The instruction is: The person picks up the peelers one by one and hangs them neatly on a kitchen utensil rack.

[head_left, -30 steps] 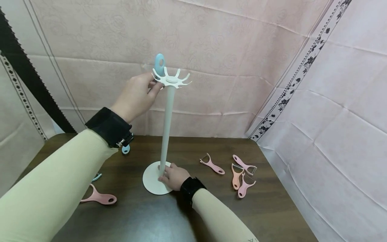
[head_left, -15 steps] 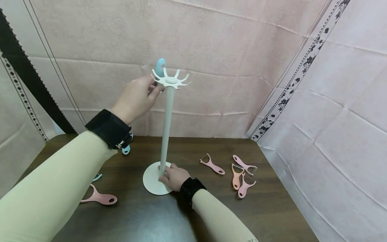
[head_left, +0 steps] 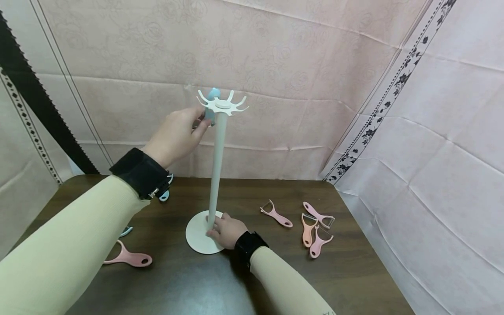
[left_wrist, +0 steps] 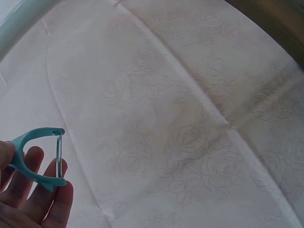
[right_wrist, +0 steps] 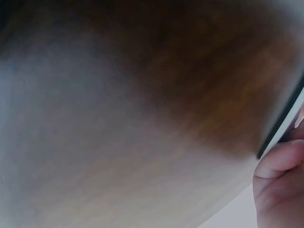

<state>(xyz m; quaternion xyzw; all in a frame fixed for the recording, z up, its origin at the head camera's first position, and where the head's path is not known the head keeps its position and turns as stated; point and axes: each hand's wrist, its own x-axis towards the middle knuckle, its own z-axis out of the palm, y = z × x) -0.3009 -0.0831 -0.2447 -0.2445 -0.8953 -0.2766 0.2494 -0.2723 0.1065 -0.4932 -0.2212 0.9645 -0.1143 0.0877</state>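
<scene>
A pale green stand (head_left: 218,166) with a ring of curved hooks (head_left: 223,104) on top rises from a round base (head_left: 197,234) on the table. Beside the hooks, my left hand (head_left: 177,131) pinches a blue Y-shaped peeler (head_left: 210,114). Its handle end shows just above the hooks; whether it hangs on one I cannot tell. In the left wrist view the peeler's forked head (left_wrist: 40,178) and blade point away from the fingers (left_wrist: 59,204). Down at the base, my right hand (head_left: 228,231) grips the foot of the pole; the right wrist view is mostly blurred.
On the dark wooden table (head_left: 275,280), a pink peeler (head_left: 277,214) lies right of the stand, with an orange peeler (head_left: 308,230) and two more pink ones further right. Another pink peeler (head_left: 134,259) and partly hidden blue ones lie by the left arm. Patterned cloth (head_left: 295,65) hangs behind.
My left hand has lowered slightly, and the blue peeler's handle has sunk from well above the hooks to about their height. My right hand and the stand have stayed in place.
</scene>
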